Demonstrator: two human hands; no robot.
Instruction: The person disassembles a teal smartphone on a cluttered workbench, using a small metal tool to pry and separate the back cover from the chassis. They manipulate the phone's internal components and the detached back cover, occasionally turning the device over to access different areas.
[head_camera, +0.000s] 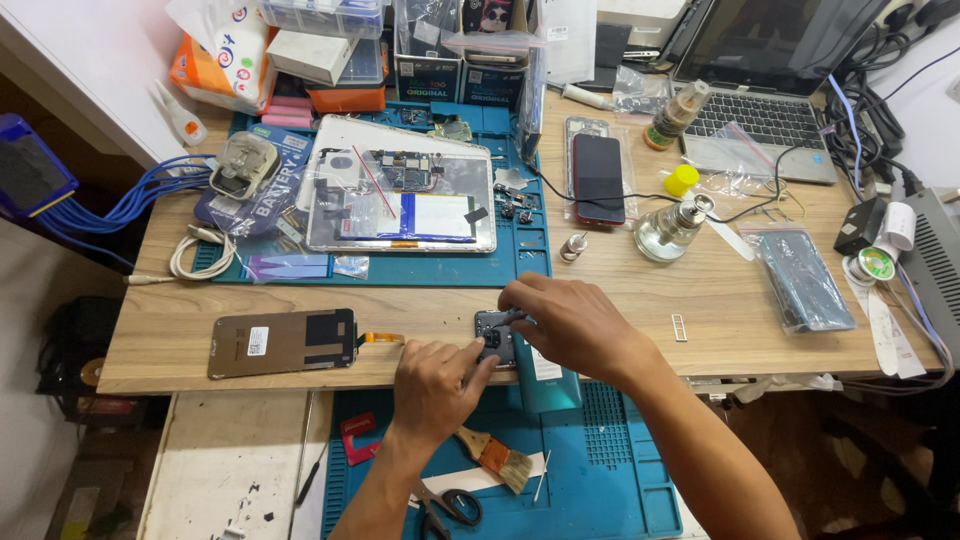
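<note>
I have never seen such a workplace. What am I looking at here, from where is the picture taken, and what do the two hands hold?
There is no machine here: a person works with two bare hands. The one picture comes from a camera on the person's head, looking down at a wooden table.

The left hand and the right hand meet over an opened phone at the table's near edge. The left hand steadies it; the right hand seems to pinch a thin tool, too small to identify.

Around them lie a detached phone screen, an opened tablet on a blue mat, a red phone, a glass bottle and a laptop. Lower down lie a brush and scissors.
</note>
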